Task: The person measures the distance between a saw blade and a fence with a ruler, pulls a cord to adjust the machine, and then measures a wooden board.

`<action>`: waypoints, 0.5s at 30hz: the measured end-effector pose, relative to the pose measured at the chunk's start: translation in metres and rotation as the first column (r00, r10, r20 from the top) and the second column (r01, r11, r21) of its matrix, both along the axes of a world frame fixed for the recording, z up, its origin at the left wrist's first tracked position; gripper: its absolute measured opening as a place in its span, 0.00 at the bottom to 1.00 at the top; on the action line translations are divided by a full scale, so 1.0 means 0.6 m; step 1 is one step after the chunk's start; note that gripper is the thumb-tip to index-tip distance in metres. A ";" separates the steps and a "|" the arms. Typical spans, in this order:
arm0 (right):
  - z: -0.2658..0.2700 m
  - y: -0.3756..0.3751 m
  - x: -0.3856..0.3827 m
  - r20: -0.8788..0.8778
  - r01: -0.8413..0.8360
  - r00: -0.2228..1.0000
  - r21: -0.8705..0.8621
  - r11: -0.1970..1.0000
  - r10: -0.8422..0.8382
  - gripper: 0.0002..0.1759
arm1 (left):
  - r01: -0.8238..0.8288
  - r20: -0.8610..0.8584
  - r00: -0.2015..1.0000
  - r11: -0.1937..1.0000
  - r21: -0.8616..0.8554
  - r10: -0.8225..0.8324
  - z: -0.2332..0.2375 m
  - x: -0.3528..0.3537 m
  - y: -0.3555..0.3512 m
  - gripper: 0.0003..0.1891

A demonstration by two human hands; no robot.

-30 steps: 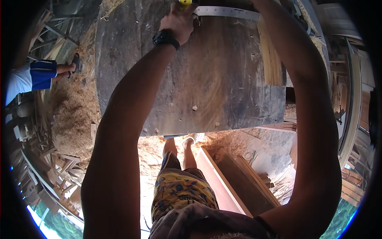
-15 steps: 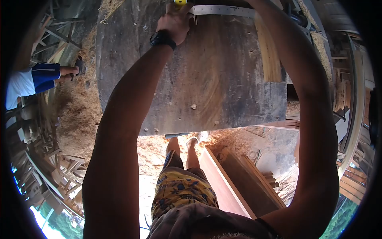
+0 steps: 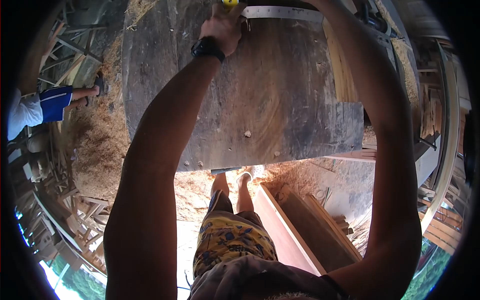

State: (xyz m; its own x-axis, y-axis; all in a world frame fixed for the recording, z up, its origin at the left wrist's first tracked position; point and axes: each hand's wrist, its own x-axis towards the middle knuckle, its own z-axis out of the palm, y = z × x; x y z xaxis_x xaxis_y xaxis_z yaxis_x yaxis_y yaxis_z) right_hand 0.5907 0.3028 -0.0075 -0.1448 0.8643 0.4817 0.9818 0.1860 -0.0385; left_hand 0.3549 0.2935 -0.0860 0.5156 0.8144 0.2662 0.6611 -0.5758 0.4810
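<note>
My left hand [image 3: 223, 31], with a black watch [image 3: 207, 48] at its wrist, is closed around a yellow tape measure [image 3: 230, 3] at the top edge of the view. The pale blade [image 3: 282, 12] with printed numbers runs out from it to the right, over the worn wooden tabletop [image 3: 260, 95]. My right arm [image 3: 392, 120] curves up along the right side and reaches the blade's far end. The right hand itself lies beyond the top edge, so its fingers are hidden.
A light wood strip [image 3: 341, 70] lies by my right forearm, with a dark power tool [image 3: 375, 22] beyond it. Below the table, a long wooden panel [image 3: 292, 227] leans by my legs. Another person [image 3: 55, 104] is at left, near sawdust [image 3: 100, 145].
The view has shifted slightly, and the table sits a little further right and lower. My left hand keeps its hold on the tape measure. The other person's legs have moved a little.
</note>
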 end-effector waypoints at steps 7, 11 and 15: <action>0.032 -0.219 0.080 -0.421 0.434 0.781 -0.165 0.886 -0.461 0.32 | 0.018 0.008 1.000 0.981 0.195 -0.020 -0.042 -0.006 0.015 0.20; -0.050 -0.400 0.133 -0.980 0.164 -0.067 -0.194 0.967 -0.186 0.30 | -0.009 -0.001 1.000 0.989 0.145 0.009 -0.046 -0.007 0.015 0.19; -0.175 -0.496 0.079 -0.960 0.154 0.120 -0.234 0.960 -0.253 0.36 | -0.017 0.014 1.000 0.993 0.121 0.015 -0.044 -0.005 0.014 0.19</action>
State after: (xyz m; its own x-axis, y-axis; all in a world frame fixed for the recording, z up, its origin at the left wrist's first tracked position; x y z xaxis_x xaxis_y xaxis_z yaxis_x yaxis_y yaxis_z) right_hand 0.6378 0.0050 -0.1126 0.5881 0.8087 0.0110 0.1085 -0.0655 -0.9919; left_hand 0.3516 0.3017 -0.1124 0.4988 0.7840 0.3695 0.6648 -0.6196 0.4172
